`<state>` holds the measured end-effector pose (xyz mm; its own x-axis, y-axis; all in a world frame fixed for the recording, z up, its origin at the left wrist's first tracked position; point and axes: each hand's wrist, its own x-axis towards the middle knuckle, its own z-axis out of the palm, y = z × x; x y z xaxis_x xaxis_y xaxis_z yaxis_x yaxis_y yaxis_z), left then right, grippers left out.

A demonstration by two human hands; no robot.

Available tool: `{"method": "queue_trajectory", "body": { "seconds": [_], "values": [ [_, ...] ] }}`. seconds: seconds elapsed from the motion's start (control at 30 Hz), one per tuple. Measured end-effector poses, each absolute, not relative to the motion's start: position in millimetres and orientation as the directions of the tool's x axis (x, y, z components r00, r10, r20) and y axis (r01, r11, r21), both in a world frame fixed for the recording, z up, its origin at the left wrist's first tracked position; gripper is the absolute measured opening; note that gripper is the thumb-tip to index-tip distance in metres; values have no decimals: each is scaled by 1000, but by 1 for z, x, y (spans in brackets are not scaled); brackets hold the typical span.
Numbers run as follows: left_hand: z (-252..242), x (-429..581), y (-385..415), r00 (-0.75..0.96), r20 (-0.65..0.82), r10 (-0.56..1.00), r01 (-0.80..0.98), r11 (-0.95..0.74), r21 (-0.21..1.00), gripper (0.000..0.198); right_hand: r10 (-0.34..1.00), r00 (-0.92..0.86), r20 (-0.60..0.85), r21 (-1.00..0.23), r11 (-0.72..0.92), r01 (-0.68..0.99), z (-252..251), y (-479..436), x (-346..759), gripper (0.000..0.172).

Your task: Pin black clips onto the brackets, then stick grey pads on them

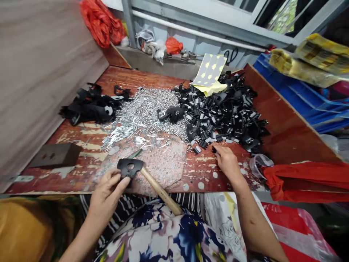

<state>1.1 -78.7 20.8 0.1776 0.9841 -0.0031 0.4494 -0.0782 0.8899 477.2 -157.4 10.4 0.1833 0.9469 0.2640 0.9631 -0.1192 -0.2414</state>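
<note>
Left hand (109, 191) pinched a flat black piece (129, 167) between thumb and fingers, above the stone slab (169, 167) and beside a wooden-handled hammer (160, 190). Right hand (227, 163) rested palm-down at the near edge of the black clip pile (226, 112), fingertips on one small clip (214, 149); whether they gripped it could not be told.

head cam | worn on person | faces forward-down | close over workbench (286, 134) (only view)
</note>
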Motion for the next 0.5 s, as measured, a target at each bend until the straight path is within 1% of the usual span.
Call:
{"method": "queue_trajectory", "body": {
  "seconds": [0.07, 0.13, 0.2, 0.23, 0.27, 0.33, 0.4, 0.43, 0.5],
  "values": [
    [27, 2, -80, 63, -101, 993, 318, 76, 945, 44, 931, 249, 266, -250, -183, 951, 3, -153, 478, 35],
    [33, 2, -83, -24, -218, 976, 155, 219, 963, 44, 908, 329, 259, -278, -256, 926, 5, -149, 476, 35],
    [41, 3, -87, -29, -306, 952, 50, 307, 950, 44, 888, 358, 290, -312, -265, 912, 15, -147, 466, 33],
    [44, 5, -88, -7, -332, 943, 25, 332, 943, 44, 879, 350, 324, -342, -236, 910, 23, -145, 456, 30],
    [48, 8, -90, 26, -348, 937, 12, 348, 938, 42, 868, 337, 363, -386, -189, 903, 32, -143, 443, 25],
    [56, 17, -93, 121, -360, 925, -11, 363, 932, 38, 855, 312, 415, -520, -58, 852, 52, -137, 406, 19],
    [64, 32, -95, 249, -367, 896, -59, 392, 918, 35, 880, 241, 410, -668, 109, 736, 70, -128, 359, 19],
    [68, 40, -95, 317, -370, 873, -86, 415, 906, 33, 891, 174, 419, -709, 202, 675, 76, -123, 335, 21],
    [74, 54, -95, 419, -368, 830, -143, 460, 876, 32, 877, 74, 475, -727, 344, 595, 83, -114, 292, 22]
  ]
}}
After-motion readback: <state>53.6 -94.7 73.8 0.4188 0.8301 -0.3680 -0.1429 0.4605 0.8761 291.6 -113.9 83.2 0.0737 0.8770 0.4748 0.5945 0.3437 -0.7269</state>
